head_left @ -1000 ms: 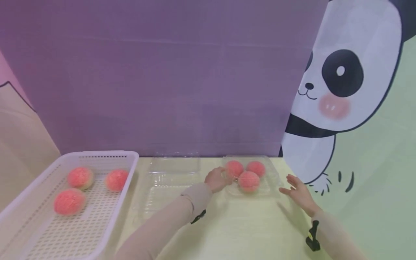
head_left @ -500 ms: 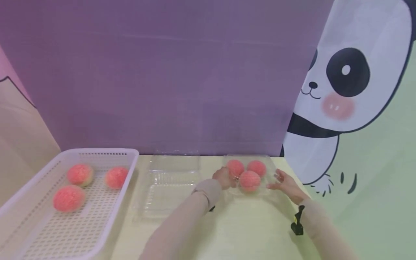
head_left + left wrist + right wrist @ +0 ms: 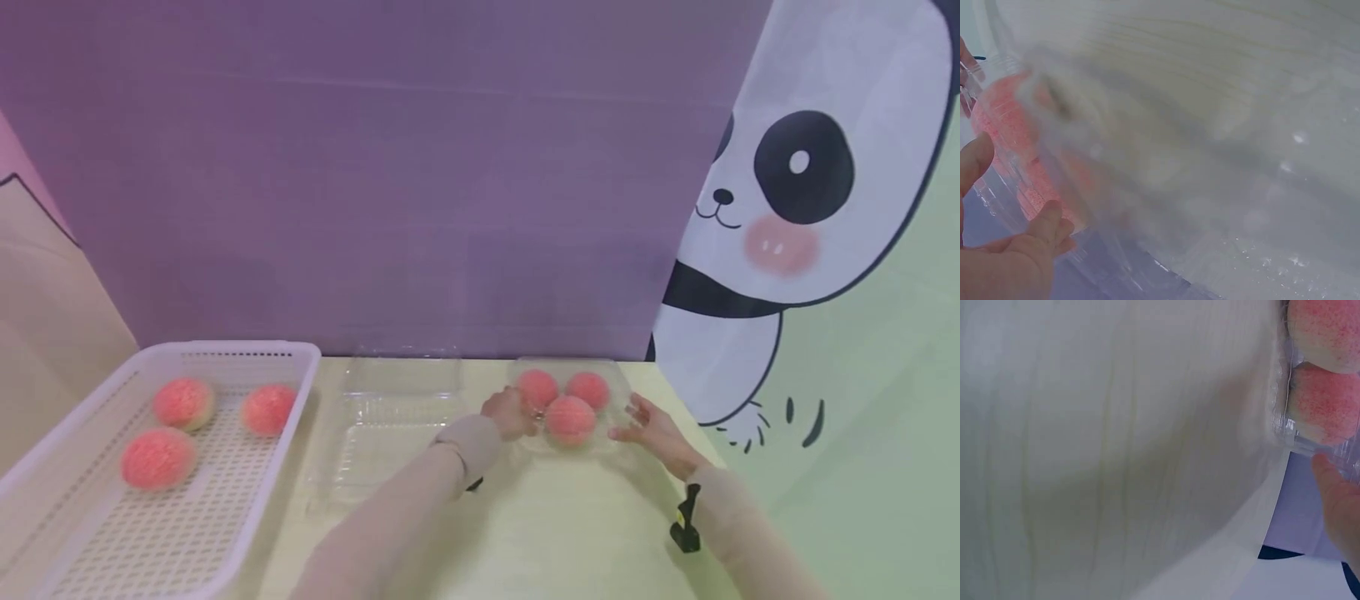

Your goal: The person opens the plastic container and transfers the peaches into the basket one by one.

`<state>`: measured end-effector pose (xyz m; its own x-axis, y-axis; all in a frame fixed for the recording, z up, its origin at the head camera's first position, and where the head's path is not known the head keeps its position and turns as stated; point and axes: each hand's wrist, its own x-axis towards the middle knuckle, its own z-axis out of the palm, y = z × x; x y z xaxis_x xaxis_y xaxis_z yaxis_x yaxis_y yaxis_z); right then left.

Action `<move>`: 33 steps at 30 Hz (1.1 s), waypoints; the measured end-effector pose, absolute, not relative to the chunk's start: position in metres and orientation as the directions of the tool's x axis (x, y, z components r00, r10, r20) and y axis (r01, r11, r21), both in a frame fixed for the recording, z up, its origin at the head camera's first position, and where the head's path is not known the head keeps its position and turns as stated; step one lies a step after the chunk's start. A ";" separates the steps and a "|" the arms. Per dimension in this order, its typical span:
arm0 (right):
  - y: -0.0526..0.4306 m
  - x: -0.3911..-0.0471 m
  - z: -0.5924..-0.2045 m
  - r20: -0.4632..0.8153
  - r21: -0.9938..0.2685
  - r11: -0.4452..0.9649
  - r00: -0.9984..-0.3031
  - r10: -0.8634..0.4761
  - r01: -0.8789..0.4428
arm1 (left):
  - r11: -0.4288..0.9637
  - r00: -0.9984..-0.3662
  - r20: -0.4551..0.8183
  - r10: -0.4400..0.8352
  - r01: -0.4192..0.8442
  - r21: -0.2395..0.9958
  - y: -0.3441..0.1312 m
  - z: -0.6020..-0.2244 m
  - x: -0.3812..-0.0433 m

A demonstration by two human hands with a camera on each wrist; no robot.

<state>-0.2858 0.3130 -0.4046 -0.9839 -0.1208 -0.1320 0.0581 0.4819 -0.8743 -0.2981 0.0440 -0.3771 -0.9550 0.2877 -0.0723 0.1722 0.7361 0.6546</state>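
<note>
Right hand (image 3: pixel 660 435) had come in to the right side of the clear box (image 3: pixel 1280 415) since a second earlier, fingers spread; left hand (image 3: pixel 507 414) stood opposite (whether gripping, I couldn't tell), presumably to brace both ends around three pink fruits (image 3: pixel 570 419). Pale table (image 3: pixel 547 533) beneath met a purple backdrop (image 3: pixel 375 192).

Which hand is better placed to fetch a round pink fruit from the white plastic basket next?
Probably the left hand, nearer the white basket; the right hand is at the far side of the clear plastic fruit box.
</note>
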 end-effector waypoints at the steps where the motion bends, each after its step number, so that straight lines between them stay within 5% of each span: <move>1: 0.311 -0.285 -0.404 -0.129 -0.874 0.483 -0.985 -0.118 0.056 | 0.738 -0.954 -0.071 0.290 0.176 0.651 0.042 -0.377 -0.297; 33: 0.271 -0.254 -0.407 -0.150 -0.844 0.527 -0.987 -0.066 0.093 | 0.702 -0.931 -0.058 0.360 0.229 0.674 -0.002 -0.374 -0.263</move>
